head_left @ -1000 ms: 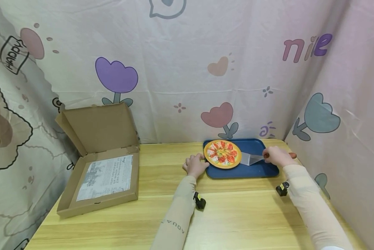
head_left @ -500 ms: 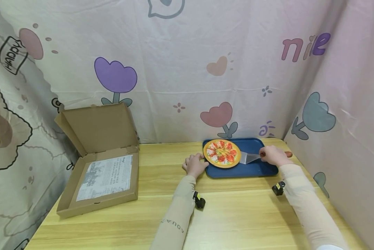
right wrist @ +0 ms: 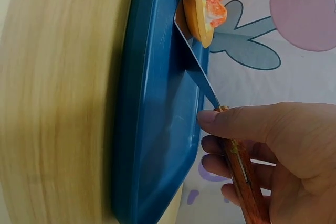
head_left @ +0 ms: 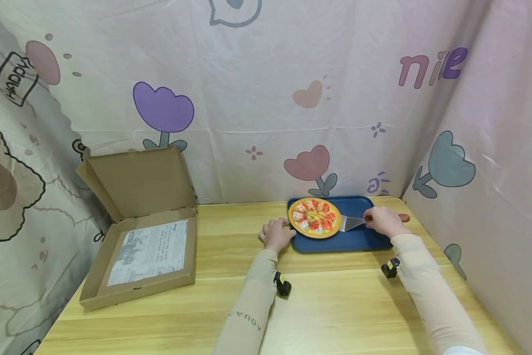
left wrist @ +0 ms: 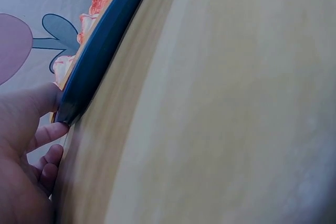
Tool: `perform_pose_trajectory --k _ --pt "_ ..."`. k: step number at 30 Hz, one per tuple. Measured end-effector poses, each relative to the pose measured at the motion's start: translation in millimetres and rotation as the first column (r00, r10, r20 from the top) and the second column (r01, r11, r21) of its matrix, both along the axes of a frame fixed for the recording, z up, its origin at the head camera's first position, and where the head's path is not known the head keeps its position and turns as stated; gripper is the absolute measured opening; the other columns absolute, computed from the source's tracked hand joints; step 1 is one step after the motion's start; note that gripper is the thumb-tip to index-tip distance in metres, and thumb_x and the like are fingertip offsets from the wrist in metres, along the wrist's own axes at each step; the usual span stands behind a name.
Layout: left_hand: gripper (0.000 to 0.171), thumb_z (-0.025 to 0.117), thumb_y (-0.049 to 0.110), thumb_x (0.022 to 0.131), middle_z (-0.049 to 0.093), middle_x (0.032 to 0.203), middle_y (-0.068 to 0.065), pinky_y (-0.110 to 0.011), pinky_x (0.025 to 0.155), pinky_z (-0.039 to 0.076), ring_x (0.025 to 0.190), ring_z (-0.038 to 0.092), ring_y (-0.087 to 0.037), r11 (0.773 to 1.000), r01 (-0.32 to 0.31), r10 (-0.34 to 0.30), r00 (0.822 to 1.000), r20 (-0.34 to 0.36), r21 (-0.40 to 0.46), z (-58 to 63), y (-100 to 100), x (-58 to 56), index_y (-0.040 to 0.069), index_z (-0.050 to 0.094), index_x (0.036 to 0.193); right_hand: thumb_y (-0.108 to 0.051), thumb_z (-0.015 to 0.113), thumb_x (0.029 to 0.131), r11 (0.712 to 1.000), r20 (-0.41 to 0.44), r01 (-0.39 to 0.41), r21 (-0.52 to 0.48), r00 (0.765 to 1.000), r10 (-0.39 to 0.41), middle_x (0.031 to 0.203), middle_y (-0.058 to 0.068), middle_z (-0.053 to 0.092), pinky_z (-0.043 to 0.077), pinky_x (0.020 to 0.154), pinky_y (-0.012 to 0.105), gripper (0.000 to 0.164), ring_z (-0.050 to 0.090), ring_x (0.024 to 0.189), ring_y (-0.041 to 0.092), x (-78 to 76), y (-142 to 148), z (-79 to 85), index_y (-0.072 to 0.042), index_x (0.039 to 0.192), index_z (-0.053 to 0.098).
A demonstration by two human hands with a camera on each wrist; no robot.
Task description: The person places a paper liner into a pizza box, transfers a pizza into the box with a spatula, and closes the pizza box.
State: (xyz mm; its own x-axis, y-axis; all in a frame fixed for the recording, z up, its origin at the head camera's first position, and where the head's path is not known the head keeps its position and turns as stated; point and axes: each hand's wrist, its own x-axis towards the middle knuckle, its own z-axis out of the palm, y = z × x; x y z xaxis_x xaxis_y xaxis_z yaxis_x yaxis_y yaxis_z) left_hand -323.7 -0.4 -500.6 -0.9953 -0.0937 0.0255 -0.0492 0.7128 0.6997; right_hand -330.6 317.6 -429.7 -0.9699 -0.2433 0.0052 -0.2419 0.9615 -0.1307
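Observation:
A toy pizza (head_left: 315, 218) with a yellow-orange crust and red and white toppings lies on the left part of a blue tray (head_left: 363, 241). My right hand (head_left: 385, 221) grips the wooden handle of a spatula (right wrist: 198, 72), thumb along it near the metal neck. The blade slants down to the left, its front end hidden under the pizza's right edge. At the tray's left corner, my left hand (head_left: 277, 235) holds the rim (left wrist: 100, 51), the thumb at its top and a finger against its lower side.
On the left of the wooden table (head_left: 248, 276) stands a cardboard pizza box (head_left: 137, 291) with its lid raised and a printed sheet (head_left: 148, 254) inside. A patterned curtain (head_left: 248, 98) rises behind the tray and along both sides.
My right hand has moved left with the spatula, and its blade has slid further under the pizza. The left hand, tray and pizza have stayed in place.

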Motion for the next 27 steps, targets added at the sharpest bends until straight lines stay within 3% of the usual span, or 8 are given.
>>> perform_pose_trajectory --k 7,15,27 --pt "0.024 0.071 0.034 0.081 0.056 0.109 -0.006 -0.055 0.096 0.023 0.111 0.042 -0.033 1.000 0.005 -0.005 1.000 -0.007 0.000 -2.6 -1 -0.7 0.022 0.064 0.102 -0.008 0.072 0.085 1.000 -0.020 -0.008 -0.004 1.000 0.008 0.079 0.007 0.067 0.049 0.067 0.042 0.005 0.054 0.069 0.021 0.0 -5 -0.3 -0.005 0.083 0.069" --pt "0.025 0.071 0.034 0.082 0.056 0.110 -0.006 -0.055 0.097 0.023 0.111 0.042 -0.033 1.000 0.001 -0.001 1.000 -0.005 0.001 -1.9 0 -0.4 0.022 0.065 0.103 -0.010 0.072 0.085 1.000 -0.023 0.010 -0.014 1.000 -0.011 0.082 0.008 0.068 0.046 0.071 0.052 0.007 0.056 0.072 0.022 0.1 -10 -1.5 -0.005 0.085 0.069" --pt "0.025 0.071 0.033 0.082 0.056 0.110 -0.006 -0.055 0.099 0.022 0.114 0.042 -0.034 1.000 -0.005 0.005 1.000 -0.006 0.002 -0.1 1 0.8 0.022 0.065 0.104 -0.011 0.070 0.087 1.000 -0.034 0.009 -0.016 0.999 -0.009 0.087 0.011 0.071 0.048 0.075 0.054 0.009 0.060 0.076 0.025 -1.3 -10 -5.3 -0.005 0.094 0.072"
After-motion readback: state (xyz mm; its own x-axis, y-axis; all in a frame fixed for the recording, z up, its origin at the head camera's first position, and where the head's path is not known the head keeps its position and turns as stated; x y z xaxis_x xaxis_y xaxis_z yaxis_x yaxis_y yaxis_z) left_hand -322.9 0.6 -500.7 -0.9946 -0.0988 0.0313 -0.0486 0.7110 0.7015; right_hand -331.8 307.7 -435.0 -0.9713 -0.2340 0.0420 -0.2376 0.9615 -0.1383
